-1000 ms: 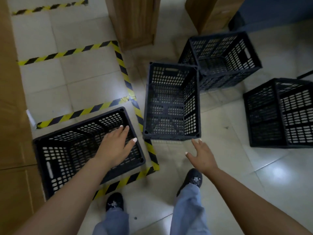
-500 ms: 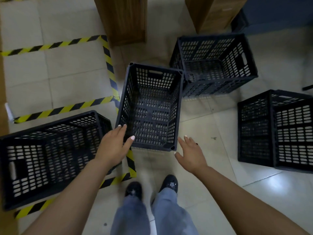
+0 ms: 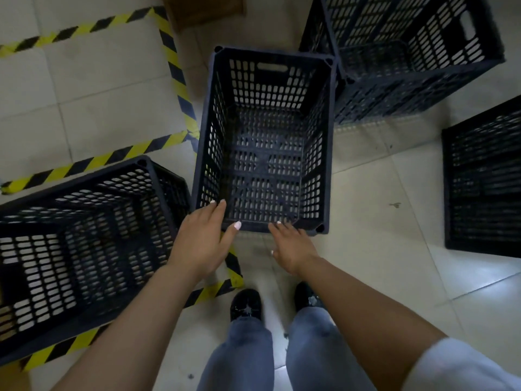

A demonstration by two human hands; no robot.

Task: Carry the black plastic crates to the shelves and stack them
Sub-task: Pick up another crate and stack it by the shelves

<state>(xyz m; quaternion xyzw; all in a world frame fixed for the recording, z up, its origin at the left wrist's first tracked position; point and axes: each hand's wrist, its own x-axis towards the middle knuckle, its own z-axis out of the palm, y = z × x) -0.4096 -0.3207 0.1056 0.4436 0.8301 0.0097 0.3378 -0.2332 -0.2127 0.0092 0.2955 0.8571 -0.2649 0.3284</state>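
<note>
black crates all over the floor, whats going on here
A person stands over an empty black perforated plastic crate on the tiled floor, reaching down with both bare hands. The left hand has its fingertips on the crate's near rim; the right hand reaches the same rim, fingers spread, neither closed on it yet. Three more black crates sit around it: at left, upper right and far right. Nothing is lifted yet.

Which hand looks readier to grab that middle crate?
Left. The left hand already reaches the near rim of the middle crate at its corner; the right hand sits open just short of that rim.
</note>
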